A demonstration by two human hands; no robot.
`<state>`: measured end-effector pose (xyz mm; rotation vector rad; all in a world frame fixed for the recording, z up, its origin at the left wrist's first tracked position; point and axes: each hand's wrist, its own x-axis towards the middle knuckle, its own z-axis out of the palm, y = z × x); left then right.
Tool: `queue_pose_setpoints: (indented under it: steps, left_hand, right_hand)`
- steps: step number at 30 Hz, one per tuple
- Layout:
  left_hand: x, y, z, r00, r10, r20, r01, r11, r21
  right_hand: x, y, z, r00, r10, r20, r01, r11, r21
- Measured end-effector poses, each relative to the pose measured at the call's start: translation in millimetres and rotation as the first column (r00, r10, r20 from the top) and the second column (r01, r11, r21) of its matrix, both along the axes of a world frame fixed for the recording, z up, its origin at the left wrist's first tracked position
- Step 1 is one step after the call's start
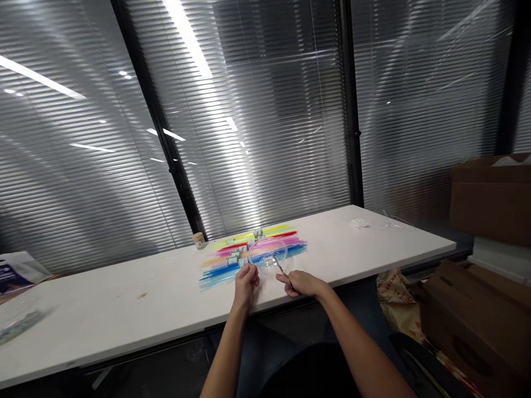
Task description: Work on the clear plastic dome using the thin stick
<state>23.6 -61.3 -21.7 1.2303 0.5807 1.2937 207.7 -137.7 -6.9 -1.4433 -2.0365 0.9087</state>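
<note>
My left hand (246, 281) is closed, its fingers curled at the near-left edge of a clear plastic ring (286, 250). What it pinches is too small to tell. My right hand (302, 283) grips a slim tool with a reddish-brown handle (283, 271); its thin end points into the ring, over some clear, shiny material (269, 261). Behind and under the ring lie bundles of thin coloured strands: blue (218, 271), pink (290, 241), red (290, 235) and yellow (282, 228). Green-and-white labels (233, 258) wrap several of them.
A small lidded jar (199, 239) stands at the back edge of the white table (166, 298). Crumpled white material (359, 223) lies at the right, a clear bag (20, 326) at the far left. Cardboard boxes (477, 309) and a paper bag (396, 301) are beside the table.
</note>
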Motion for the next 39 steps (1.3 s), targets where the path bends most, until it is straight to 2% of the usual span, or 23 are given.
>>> queue_pose_setpoints:
  steps: [4,8,12,18,28,39]
  left_hand:
    - [0.2,0.4,-0.3,1.000,0.000,-0.007,0.000,1.000,0.014]
    - [0.3,-2.0,2.7,1.000,0.015,0.018,-0.014,1.000,-0.012]
    - [0.9,-5.0,6.2,0.999,0.030,0.026,-0.029,0.999,-0.025]
    - [1.6,-6.3,6.8,0.999,0.013,0.036,-0.012,1.000,-0.020]
    - [-0.2,-3.8,3.1,0.999,-0.045,-0.006,0.045,0.999,0.015]
    - [0.4,-9.0,8.1,0.998,-0.052,-0.020,0.052,0.999,-0.005]
  right_hand:
    - [-0.3,-0.3,-2.8,0.998,-0.037,-0.046,0.040,0.998,0.053]
    - [0.0,-1.4,-3.1,0.995,-0.040,-0.095,0.044,0.998,0.041]
    - [-1.4,-1.3,-1.3,0.998,-0.027,-0.048,0.029,0.999,0.034]
    - [-5.2,-3.6,2.2,0.997,-0.071,0.043,0.069,0.997,0.040]
    - [-5.3,-5.2,4.5,0.997,-0.047,0.063,0.044,0.998,0.041]
    - [-4.8,-7.9,7.4,0.999,-0.032,0.043,0.032,0.999,0.010]
